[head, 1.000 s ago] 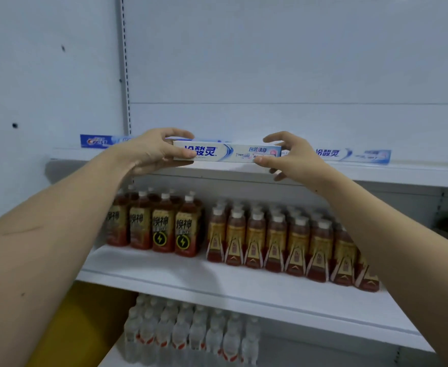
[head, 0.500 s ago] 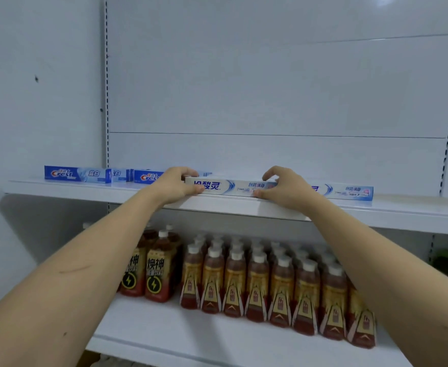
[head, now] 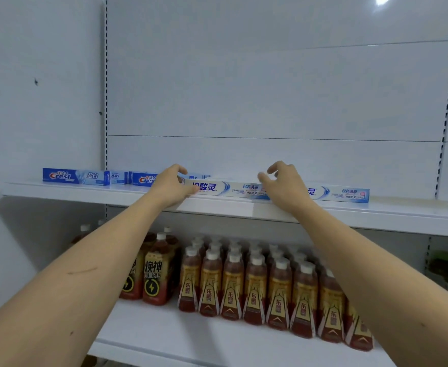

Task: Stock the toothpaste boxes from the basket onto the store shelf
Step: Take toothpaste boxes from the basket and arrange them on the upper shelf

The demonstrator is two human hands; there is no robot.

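A white toothpaste box (head: 233, 188) with blue lettering lies lengthwise on the upper white shelf (head: 85, 190). My left hand (head: 168, 188) holds its left end, thumb on the front face and fingers curled over the top. My right hand (head: 284, 188) hovers at its right end with thumb and fingers lifted off the box and loosely curled. A second white box (head: 346, 194) lies to the right, in line with it. Blue Crest boxes (head: 75, 176) lie at the left, another Crest box (head: 142, 179) partly behind my left hand. The basket is out of view.
On the shelf below stand rows of amber drink bottles (head: 254, 284) and dark energy drink bottles (head: 152, 274) under my arms. The white back panel (head: 270, 102) rises behind the upper shelf. The right part of the upper shelf (head: 408, 210) is bare.
The box came down onto the upper shelf between the Crest boxes and the other white box. My right hand's fingers have lifted off it. The view tilted upward.
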